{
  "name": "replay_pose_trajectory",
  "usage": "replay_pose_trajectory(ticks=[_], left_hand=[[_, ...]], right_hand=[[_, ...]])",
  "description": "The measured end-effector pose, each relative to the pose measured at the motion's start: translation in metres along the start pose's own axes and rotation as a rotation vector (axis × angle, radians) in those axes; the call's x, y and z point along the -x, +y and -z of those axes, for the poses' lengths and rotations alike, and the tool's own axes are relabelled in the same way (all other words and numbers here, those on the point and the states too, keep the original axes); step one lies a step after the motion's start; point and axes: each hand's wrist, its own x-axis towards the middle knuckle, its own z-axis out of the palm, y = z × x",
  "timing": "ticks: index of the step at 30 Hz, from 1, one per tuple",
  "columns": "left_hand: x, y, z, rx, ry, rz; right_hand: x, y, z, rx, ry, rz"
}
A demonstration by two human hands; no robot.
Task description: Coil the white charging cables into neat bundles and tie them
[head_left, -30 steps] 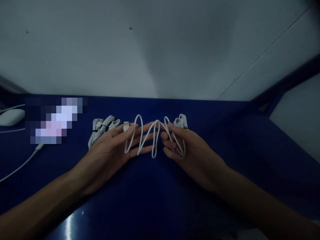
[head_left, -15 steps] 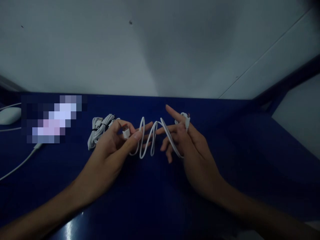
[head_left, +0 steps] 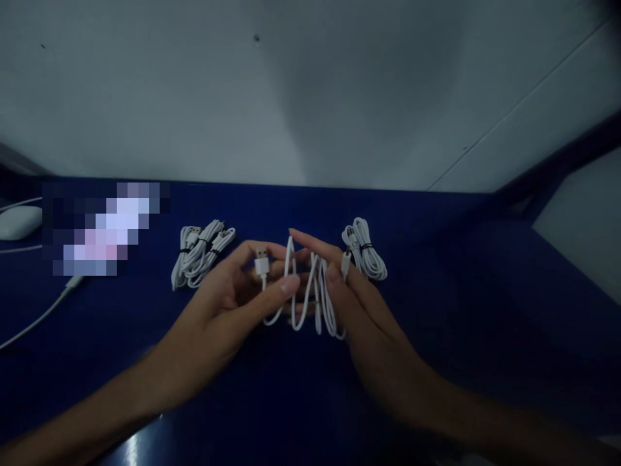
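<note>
Between my hands hangs a white USB cable [head_left: 295, 317], bent into several loose zigzag folds above the blue table. My left hand [head_left: 228, 285] pinches a fold between thumb and fingers, and the cable's USB plug [head_left: 262, 262] sticks up beside its index finger. On the other side my right hand [head_left: 369, 310] grips the gathered folds under its thumb, with its index finger stretched left to the top of a loop. The cable's smaller end plug [head_left: 346, 264] rises by the right thumb. Some of the fingers are hidden behind the folds.
Tied bundles of white cable [head_left: 198, 252] lie left of my hands, and another tied bundle [head_left: 369, 254] lies to the right. A blurred-out bright device [head_left: 111, 226], with a white cord, and a white rounded object [head_left: 20, 222] are at far left. A grey wall [head_left: 194, 97] closes off the back.
My hands have come closer together, and the folds between them are bunched tighter. The right hand has moved left and slightly down, uncovering the tied bundle behind it.
</note>
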Motion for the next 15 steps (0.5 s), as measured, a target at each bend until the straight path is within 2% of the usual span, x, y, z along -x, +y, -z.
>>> replay_pose_trajectory(ticks=[2,4,8,13,15], left_hand=[[0.0001,0.0032,-0.0015,0.074,-0.071,0.048],[-0.0006,0.0045,-0.0027,0.130,-0.095,0.041],[-0.0026,0.0006,-0.0020,0.099,-0.101,-0.014],[-0.0015,-0.0004,-0.0009,0.059,-0.037,-0.054],[-0.0003,0.0023,-0.0015,0.035,-0.064,-0.037]], right_hand=[[-0.0017,-0.0002,0.0006,-0.091,0.010,-0.059],[-0.0038,0.0015,0.0010,-0.171,0.023,-0.096],[-0.0059,0.0046,0.0014,-0.243,0.019,-0.107],[-0.0050,0.0012,0.0010,-0.295,-0.045,-0.071],[-0.0047,-0.0017,0.0010,-0.310,-0.071,-0.068]])
